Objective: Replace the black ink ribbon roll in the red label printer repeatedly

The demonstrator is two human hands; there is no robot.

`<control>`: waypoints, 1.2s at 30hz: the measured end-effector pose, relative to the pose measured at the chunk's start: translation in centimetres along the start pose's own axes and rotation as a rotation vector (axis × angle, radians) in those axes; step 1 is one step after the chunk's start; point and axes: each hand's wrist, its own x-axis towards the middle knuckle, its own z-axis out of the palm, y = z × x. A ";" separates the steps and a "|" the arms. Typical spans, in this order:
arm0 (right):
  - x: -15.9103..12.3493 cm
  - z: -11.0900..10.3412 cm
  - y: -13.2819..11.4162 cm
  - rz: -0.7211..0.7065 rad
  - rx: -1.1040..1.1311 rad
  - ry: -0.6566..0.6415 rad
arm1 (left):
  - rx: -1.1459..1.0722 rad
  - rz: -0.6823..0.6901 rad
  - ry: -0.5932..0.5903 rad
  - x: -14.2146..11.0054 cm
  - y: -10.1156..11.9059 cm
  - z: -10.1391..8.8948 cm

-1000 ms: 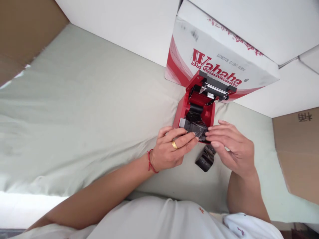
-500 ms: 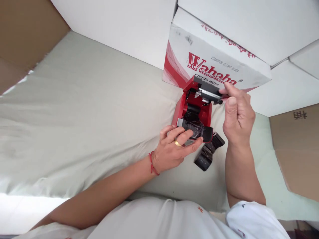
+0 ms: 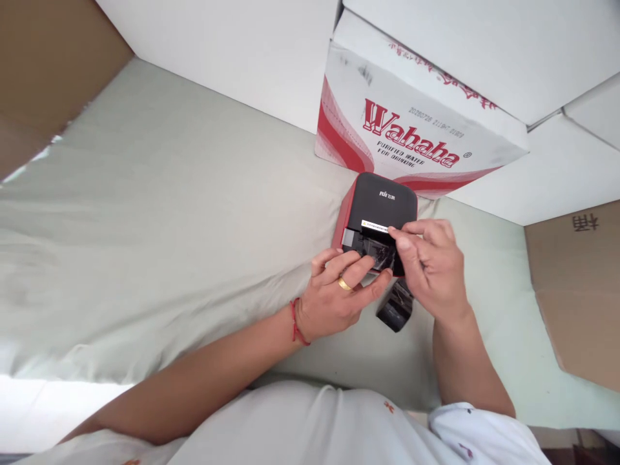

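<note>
A small red and black label printer [image 3: 382, 194] stands in front of me with its black lid lowered. Dark glossy film lies across its front opening, and a folded strip of it [image 3: 396, 309] hangs beside the front onto the cloth. My left hand [image 3: 339, 284], with a gold ring and a red string bracelet, has its fingers spread along the printer's front edge, touching the film. At the lid's front right edge, by a white warning sticker [image 3: 374, 226], my right hand [image 3: 431, 265] pinches with thumb and forefinger. Its other fingers are curled.
Behind the printer stands a white and red Wahaha water carton [image 3: 411, 129], close to its back. Pale green cloth [image 3: 169, 213] covers the surface. White panels [image 3: 232, 51] rise at the back, with brown cardboard at the far left and on the right [image 3: 581, 284].
The printer's lid has swung down from raised to lowered, covering the red interior. My right hand has come down and toward me with it. My left hand has stayed at the front edge.
</note>
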 end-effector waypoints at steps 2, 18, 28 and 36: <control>-1.1 0.1 -0.2 -0.026 -0.029 -0.045 | -0.008 0.006 0.006 0.0 0.0 0.0; -1.9 0.9 -0.8 0.033 -0.077 0.031 | -0.270 -0.148 0.106 0.6 -2.2 -0.6; -4.9 0.9 -0.5 0.022 0.143 0.023 | -0.968 -0.818 -0.072 0.4 -7.3 2.2; -4.8 1.2 -0.6 0.027 0.138 0.079 | -1.090 -0.797 -0.130 -0.1 -7.9 2.9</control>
